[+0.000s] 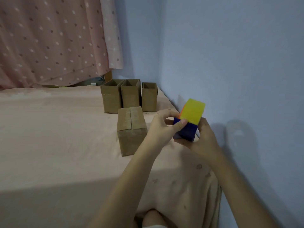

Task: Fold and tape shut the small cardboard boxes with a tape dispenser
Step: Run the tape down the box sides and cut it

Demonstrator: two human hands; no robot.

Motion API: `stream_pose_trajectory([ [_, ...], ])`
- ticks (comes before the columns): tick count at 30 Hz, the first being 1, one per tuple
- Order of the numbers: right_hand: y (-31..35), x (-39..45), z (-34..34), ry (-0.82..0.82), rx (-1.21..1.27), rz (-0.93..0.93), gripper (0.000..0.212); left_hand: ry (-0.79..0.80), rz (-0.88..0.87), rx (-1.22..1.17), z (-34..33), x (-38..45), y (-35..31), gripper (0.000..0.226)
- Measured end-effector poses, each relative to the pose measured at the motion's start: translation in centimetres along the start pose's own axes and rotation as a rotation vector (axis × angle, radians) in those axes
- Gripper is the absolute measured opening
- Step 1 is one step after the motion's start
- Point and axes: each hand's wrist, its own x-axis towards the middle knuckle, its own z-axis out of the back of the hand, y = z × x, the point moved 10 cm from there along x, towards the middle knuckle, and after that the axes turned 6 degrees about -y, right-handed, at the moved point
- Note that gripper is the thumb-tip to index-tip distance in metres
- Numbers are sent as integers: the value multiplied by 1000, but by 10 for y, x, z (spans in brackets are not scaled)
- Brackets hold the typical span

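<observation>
Dispenser: a yellow-and-blue plastic tape dispenser (189,122) held above the pink bedsheet (49,137), beside the blue wall (230,55).
Hands: left hand (162,127) and right hand (203,140) both grip it, fingers curled.
Boxes: closed brown cardboard box (131,130) just left; three open-topped cardboard boxes (130,96) behind.

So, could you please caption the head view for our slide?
Both hands, left hand and right hand, grip a yellow-and-blue tape dispenser beside a closed brown cardboard box.
</observation>
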Motion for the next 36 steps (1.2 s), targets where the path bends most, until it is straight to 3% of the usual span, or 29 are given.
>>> stream_pose_trajectory([
  [2, -1, -6, 12, -81, -48, -16, 53, -65, 2, -27, 4, 0, 8, 12],
  [6, -14, -12, 13, -28, -3, -31, 40, -71, -54, -22, 2, 0, 25, 17],
  [12, -47, -7, 8, -145, -25, -129, 44, -55, -156, 194, -17, -7, 46, 32],
  [15, -63, -9, -3, -77, -163, -180, 44, -66, -152, 291, -21, -10, 63, 41],
  [19, -71, -15, -15, 35, -336, -239, 48, -125, -111, 350, -18, -15, 83, 28],
  [30, -58, -22, -28, 111, -394, -179, 34, -168, -65, 460, -16, -13, 111, 34],
  [34, -64, -24, -23, -90, -346, -175, 31, -172, -77, 508, -16, -18, 113, 27],
  [36, -48, -28, -13, -288, -334, -23, 34, -180, -132, 541, -16, -24, 105, 36],
])
